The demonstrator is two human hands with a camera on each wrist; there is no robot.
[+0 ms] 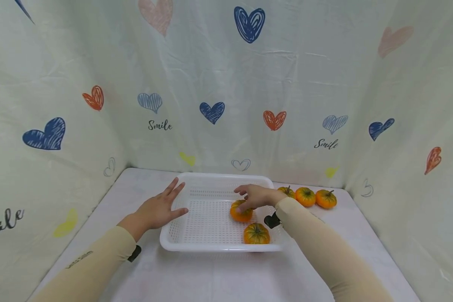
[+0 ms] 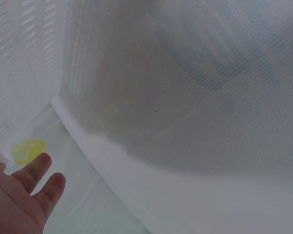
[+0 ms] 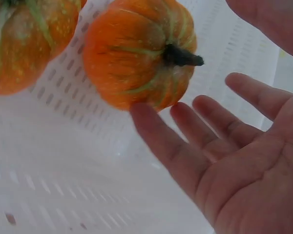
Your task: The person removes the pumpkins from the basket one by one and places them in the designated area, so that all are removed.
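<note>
A white perforated plastic basket (image 1: 220, 246) stands on the table and contains two small orange pumpkins. Over the farther pumpkin (image 1: 243, 215) is my right hand (image 1: 258, 196). In the right wrist view its fingers are loosely extended, with one fingertip right at the side of this pumpkin (image 3: 136, 53), whose dark stem shows. The nearer pumpkin (image 1: 256, 234) sits at the basket's front right corner. At the basket's left side my left hand (image 1: 156, 212) spreads its fingers over the rim, holding nothing. The left wrist view shows a few of its fingers (image 2: 51, 192).
Outside the basket, at the back right of the table (image 1: 362, 239), three more pumpkins (image 1: 305, 197) stand in a row, the leftmost partly behind the right forearm. A curtain (image 1: 226, 75) printed with hearts encloses the table at the back and sides.
</note>
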